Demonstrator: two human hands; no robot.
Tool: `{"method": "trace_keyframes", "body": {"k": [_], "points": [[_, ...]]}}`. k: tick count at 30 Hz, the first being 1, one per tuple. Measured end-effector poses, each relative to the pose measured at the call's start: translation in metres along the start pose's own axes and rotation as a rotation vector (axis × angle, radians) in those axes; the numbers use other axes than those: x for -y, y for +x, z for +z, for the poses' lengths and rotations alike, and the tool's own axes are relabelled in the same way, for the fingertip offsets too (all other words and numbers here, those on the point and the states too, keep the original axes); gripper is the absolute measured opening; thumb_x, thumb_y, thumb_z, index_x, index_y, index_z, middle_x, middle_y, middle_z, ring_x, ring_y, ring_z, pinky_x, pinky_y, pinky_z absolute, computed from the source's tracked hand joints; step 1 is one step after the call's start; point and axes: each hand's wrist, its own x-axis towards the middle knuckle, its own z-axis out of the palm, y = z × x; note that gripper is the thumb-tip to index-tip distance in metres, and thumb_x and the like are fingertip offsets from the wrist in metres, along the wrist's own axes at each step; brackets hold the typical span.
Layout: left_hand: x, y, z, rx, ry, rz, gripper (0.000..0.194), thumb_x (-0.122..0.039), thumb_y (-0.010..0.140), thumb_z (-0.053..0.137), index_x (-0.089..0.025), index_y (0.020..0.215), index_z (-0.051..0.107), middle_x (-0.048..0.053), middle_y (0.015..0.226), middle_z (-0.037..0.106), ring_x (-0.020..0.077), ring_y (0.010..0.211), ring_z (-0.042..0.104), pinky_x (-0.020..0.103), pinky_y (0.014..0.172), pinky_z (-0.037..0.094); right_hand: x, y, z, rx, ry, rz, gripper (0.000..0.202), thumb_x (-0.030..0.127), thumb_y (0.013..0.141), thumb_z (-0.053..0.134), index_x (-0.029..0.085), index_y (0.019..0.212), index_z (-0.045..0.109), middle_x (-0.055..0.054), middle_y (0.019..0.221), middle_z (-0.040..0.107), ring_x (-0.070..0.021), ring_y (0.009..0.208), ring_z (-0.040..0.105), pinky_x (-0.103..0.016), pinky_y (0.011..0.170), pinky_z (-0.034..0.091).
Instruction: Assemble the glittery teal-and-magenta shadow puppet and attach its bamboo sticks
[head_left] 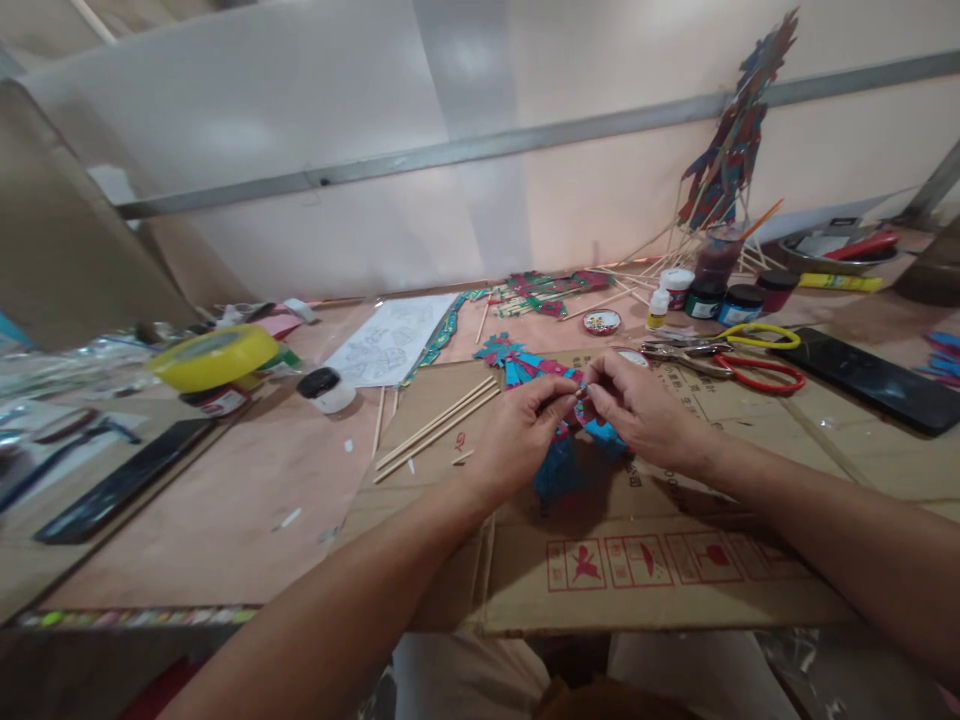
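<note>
My left hand (523, 432) and my right hand (637, 412) meet over the cardboard (675, 500), fingertips pinched close together. Between them is something tiny that I cannot make out. Below and behind the fingers lies a blue and magenta cut-out figure (525, 368), its lower parts showing under both hands. Several thin wooden sticks (435, 425) rest on the cardboard left of my left hand. Pliers (686, 358) and red-handled scissors (761, 372) lie beyond my right hand.
A yellow tape roll (214, 357), a black-capped jar (325, 390) and a drawing sheet (394, 340) are on the left. Paint jars (742, 305), a small dish (601, 321) and a black phone (874, 380) lie at the right. A painted figure (739, 130) stands upright behind.
</note>
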Motion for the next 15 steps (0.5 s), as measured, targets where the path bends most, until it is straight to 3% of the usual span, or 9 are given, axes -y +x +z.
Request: {"method": "trace_keyframes", "body": {"k": [15], "points": [[-0.0003, 0.0003, -0.0018, -0.010, 0.012, 0.022, 0.018, -0.027, 0.087, 0.057, -0.018, 0.091, 0.072, 0.002, 0.087, 0.072, 0.0144, 0.080, 0.062, 0.023, 0.078, 0.047, 0.0010, 0.0007, 0.0000, 0.008, 0.022, -0.023, 0.007, 0.020, 0.088, 0.042, 0.021, 0.081, 0.042, 0.002, 0.069, 0.048, -0.0128, 0.061, 0.042, -0.027, 0.058, 0.036]]}}
